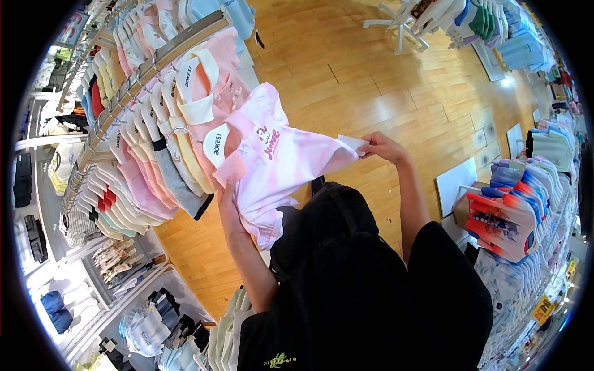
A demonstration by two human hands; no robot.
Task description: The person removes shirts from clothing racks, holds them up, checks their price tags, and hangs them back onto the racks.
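A pink and white tie-dye shirt (278, 154) with a cartoon print and red lettering is stretched out on a white hanger (216, 146) marked BOKESI. My left hand (229, 204) is at its collar, fingers partly hidden behind the fabric. At the hem, my right hand (382, 149) pinches the edge beside a white piece (351, 141), which may be a tag or part of the hem. The hanger's metal hook points left, off the rail and close to the hanging clothes.
Clothes hang closely along a rail (167, 55) at the left. White wall shelves (74, 290) hold folded items. Another rack with a red and white shirt (504, 222) stands at the right. A black bag (328, 216) is against my body, above the wooden floor (334, 68).
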